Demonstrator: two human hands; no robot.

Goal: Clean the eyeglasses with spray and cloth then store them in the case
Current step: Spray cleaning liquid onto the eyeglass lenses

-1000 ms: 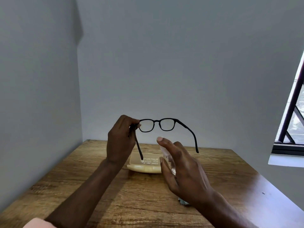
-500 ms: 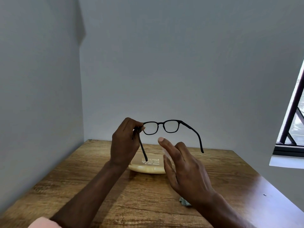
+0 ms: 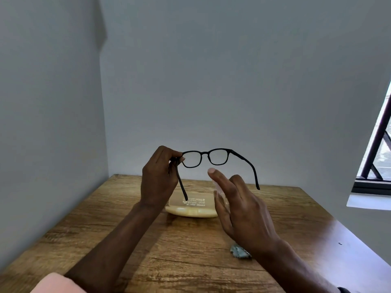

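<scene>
Black-framed eyeglasses [image 3: 204, 157] hang in the air above the table, temples unfolded toward me. My left hand [image 3: 159, 176] pinches them at the left hinge. Just below the lenses, my right hand [image 3: 241, 210] grips a small clear spray bottle [image 3: 220, 192], index finger stretched over its top; the palm hides most of the bottle. A cream eyeglass case [image 3: 191, 210] lies open on the wooden table [image 3: 118, 233] behind my hands. A small blue-grey cloth [image 3: 239, 252] lies on the table, partly hidden under my right wrist.
Grey walls close off the table on the left and at the back. A window with dark bars [image 3: 378, 157] and a white sill [image 3: 368, 203] is at the right. The table's right edge runs diagonally toward me.
My right hand with the bottle has risen slightly toward the lenses. The glasses stay held at about the same height in my left hand.
</scene>
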